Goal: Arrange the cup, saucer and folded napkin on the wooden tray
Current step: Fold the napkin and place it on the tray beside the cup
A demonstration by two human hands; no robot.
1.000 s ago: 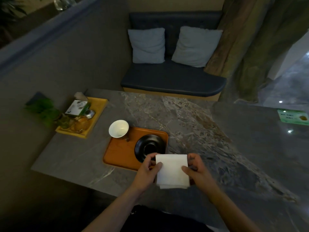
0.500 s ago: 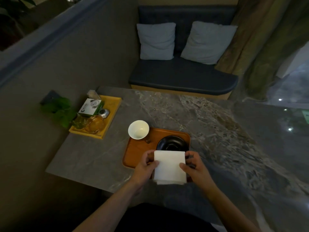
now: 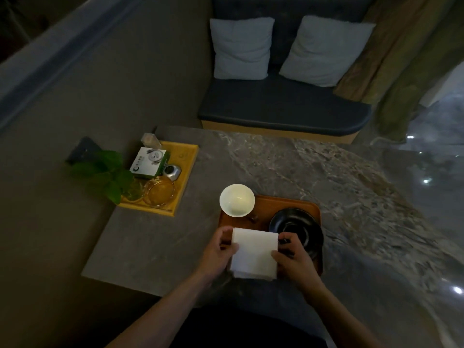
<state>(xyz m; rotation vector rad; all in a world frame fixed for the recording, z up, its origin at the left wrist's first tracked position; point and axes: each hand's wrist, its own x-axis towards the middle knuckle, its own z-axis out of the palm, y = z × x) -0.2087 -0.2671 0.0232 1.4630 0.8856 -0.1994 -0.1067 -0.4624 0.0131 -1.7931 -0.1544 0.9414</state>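
A white folded napkin is held over the near part of the orange wooden tray. My left hand pinches its left edge and my right hand pinches its right edge. A white cup stands at the tray's far left corner. A black saucer lies on the tray's right side, partly hidden by my right hand and the napkin.
A yellow tray at the table's far left holds a small box, a glass ashtray and a green plant. The marble table stretches right. A dark bench with two cushions stands beyond.
Both hands have carried the napkin forward and left, from the near table edge to over the orange tray. The camera view has shifted, so the tray appears further right.
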